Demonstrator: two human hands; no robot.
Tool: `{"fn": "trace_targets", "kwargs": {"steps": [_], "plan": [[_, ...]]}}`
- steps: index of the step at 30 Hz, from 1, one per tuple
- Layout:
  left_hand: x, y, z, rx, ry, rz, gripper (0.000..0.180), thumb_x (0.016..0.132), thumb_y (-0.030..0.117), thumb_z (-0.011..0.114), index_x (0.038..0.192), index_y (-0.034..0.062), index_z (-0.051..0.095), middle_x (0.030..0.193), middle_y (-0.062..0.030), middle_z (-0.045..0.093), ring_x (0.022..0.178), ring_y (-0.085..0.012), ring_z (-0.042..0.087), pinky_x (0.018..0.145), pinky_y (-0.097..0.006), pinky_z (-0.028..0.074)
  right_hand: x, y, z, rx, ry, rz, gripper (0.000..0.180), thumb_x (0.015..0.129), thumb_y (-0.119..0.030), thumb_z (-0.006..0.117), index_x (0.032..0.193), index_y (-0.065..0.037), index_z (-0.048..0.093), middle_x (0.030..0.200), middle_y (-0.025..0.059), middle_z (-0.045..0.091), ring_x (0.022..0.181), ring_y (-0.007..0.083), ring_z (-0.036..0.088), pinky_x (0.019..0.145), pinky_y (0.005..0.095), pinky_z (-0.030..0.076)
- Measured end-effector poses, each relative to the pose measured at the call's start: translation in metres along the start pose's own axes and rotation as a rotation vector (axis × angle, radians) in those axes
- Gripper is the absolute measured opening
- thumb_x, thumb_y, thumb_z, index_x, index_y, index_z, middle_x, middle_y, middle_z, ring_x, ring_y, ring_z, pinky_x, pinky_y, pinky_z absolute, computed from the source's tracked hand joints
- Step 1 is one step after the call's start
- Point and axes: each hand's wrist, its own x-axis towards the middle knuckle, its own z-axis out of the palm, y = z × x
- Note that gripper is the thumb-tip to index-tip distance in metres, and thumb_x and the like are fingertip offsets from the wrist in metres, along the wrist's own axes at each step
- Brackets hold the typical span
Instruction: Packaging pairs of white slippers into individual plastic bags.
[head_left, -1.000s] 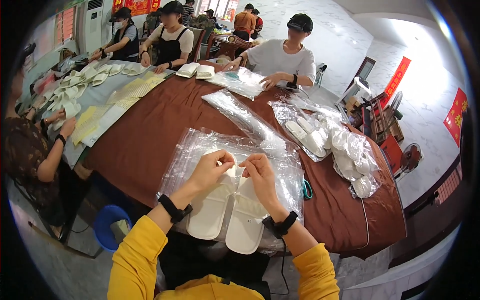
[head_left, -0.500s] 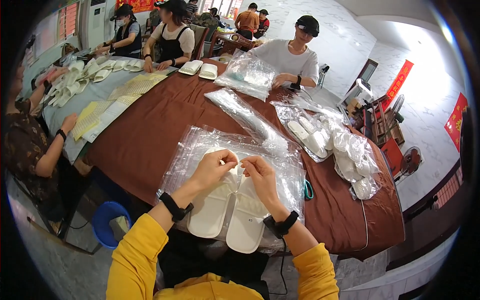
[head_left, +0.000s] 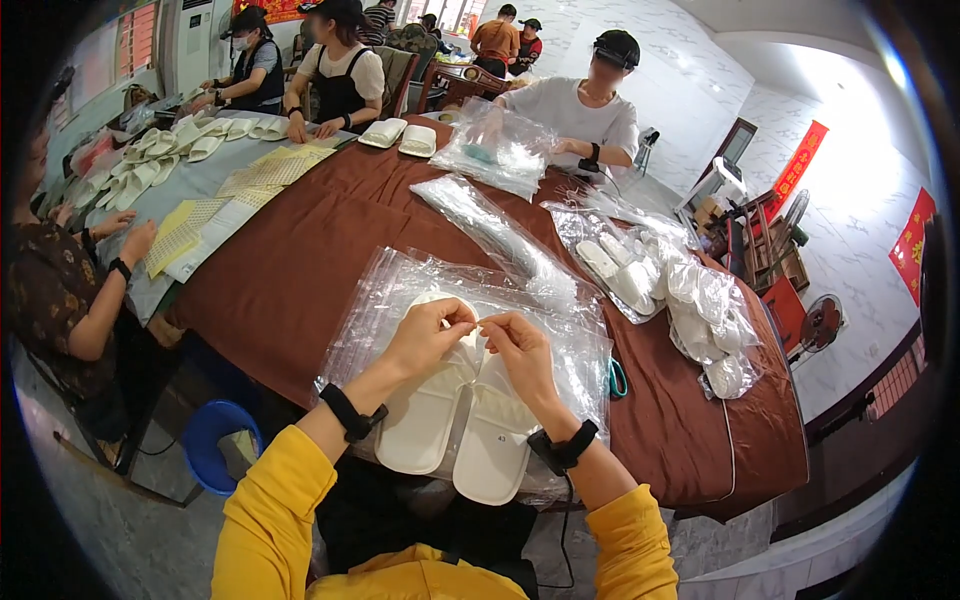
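A pair of cream slippers lies side by side at the table's front edge: the left slipper (head_left: 412, 437) and the right slipper (head_left: 488, 458), with heels toward me. Under them are flat clear plastic bags (head_left: 350, 335). Over the toe ends, my left hand (head_left: 428, 338) is closed in a pinch. Facing it, my right hand (head_left: 520, 358) pinches too, its fingertips almost meeting the left ones. Whatever is between the fingertips is too small to make out. My hands hide part of the slippers' toe ends.
Brown cloth (head_left: 290, 290) covers the table. To the right are a teal handle (head_left: 618, 378) and bagged slippers (head_left: 630, 275). A long clear plastic bundle (head_left: 500, 235) lies beyond my hands. A blue bin (head_left: 212, 440) stands on the floor, left. Co-workers sit around the table.
My hands stay nearly in place, still pinching over the slippers. Across the table, a person's hand has moved up into a clear bag. The person at the left has drawn a hand nearer.
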Motion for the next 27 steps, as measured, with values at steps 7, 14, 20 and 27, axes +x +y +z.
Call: {"fn": "trace_targets", "kwargs": {"steps": [7, 14, 20, 27], "plan": [[0.001, -0.001, 0.002, -0.013, -0.011, -0.024, 0.010, 0.091, 0.009, 0.064, 0.095, 0.0001, 0.068, 0.081, -0.0020, 0.067, 0.067, -0.0067, 0.055, 0.062, -0.025, 0.046, 0.001, 0.001, 0.003, 0.006, 0.052, -0.040, 0.010, 0.093, -0.004, 0.063, 0.101, 0.001, 0.065, 0.090, 0.0061, 0.068, 0.077, 0.0117, 0.066, 0.068, 0.0251, 0.055], [0.000, 0.000, 0.002, 0.080, 0.031, 0.015, 0.009, 0.090, 0.007, 0.064, 0.093, -0.0017, 0.066, 0.081, -0.0068, 0.068, 0.070, -0.0109, 0.058, 0.064, -0.028, 0.048, -0.001, -0.008, 0.011, -0.163, 0.032, -0.174, 0.007, 0.092, -0.001, 0.063, 0.096, 0.005, 0.060, 0.088, 0.0101, 0.066, 0.079, 0.0159, 0.069, 0.065, 0.0277, 0.058], [0.001, -0.007, 0.003, 0.167, 0.019, 0.056, 0.007, 0.088, 0.003, 0.064, 0.092, -0.0025, 0.065, 0.082, -0.0085, 0.067, 0.071, -0.0129, 0.059, 0.065, -0.030, 0.048, -0.001, -0.005, 0.007, -0.232, 0.005, -0.176, 0.007, 0.091, -0.002, 0.064, 0.094, 0.004, 0.060, 0.085, 0.0124, 0.067, 0.077, 0.0188, 0.070, 0.062, 0.0295, 0.056], [0.001, -0.005, 0.001, 0.223, 0.035, 0.178, 0.005, 0.085, -0.001, 0.062, 0.089, -0.0031, 0.063, 0.083, -0.0145, 0.064, 0.072, -0.0202, 0.062, 0.066, -0.033, 0.048, 0.001, -0.006, 0.010, -0.452, -0.009, -0.310, 0.010, 0.088, -0.009, 0.064, 0.088, -0.001, 0.059, 0.084, 0.0168, 0.063, 0.074, 0.0358, 0.060, 0.065, 0.0429, 0.046]]}}
